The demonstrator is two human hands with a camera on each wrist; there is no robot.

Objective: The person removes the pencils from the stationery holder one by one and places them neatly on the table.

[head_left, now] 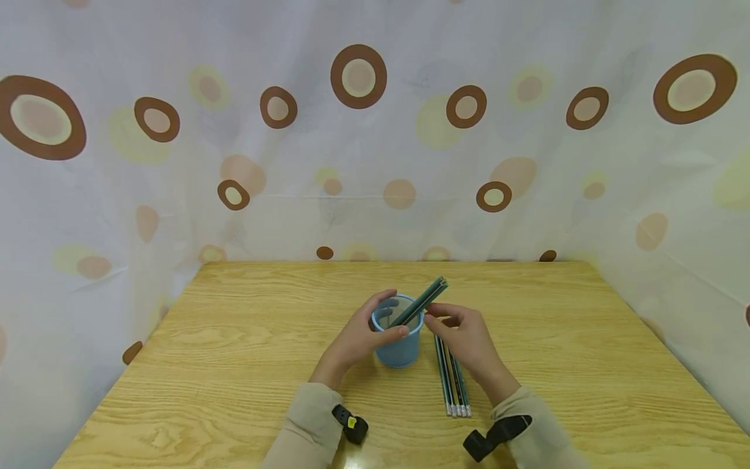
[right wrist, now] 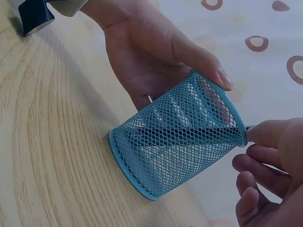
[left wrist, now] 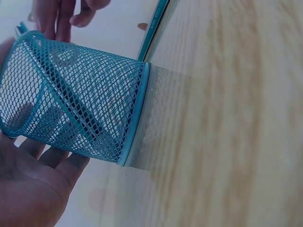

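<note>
Head view | left hand (head_left: 362, 333) grasps mesh cup (head_left: 398, 353) from 9 o'clock | inner pencils (head_left: 421, 303) lean toward 1 | right hand (head_left: 467, 337) at rim's 3, cannot tell if gripping | loose pencils (head_left: 452, 385) at 4 o'clock

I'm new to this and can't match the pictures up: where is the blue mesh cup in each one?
Head: the blue mesh cup is below the middle, slightly to the right.
Left wrist: in the left half, appearing sideways, rim toward the left edge.
Right wrist: around the middle, slanted, rim toward the upper right.
Shared landmark: the pencils leaning inside it show in all three.
</note>
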